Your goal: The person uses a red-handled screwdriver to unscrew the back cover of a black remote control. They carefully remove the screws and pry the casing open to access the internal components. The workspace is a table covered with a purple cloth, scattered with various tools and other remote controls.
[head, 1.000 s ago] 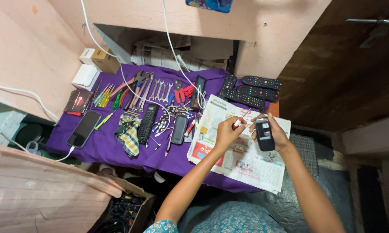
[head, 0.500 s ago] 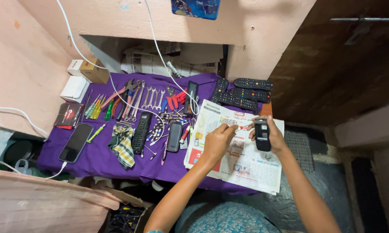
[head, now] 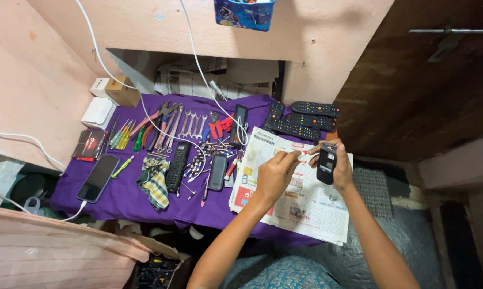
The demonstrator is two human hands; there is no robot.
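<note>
Our right hand (head: 339, 167) clamps a black remote (head: 326, 162); our left hand (head: 276, 172) pinches a red-tipped tool (head: 301, 154) over the newspaper (head: 305, 206)

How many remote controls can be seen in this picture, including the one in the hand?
6, perhaps more hidden. One in the right hand: the held remote. Three stacked at the table's far right. Two on the purple cloth among the tools: a long one and a shorter one.

Glossy black plastic remote (head: 326, 164) over matt printed newspaper (head: 300, 200) on smooth purple cloth (head: 129, 200).
</note>
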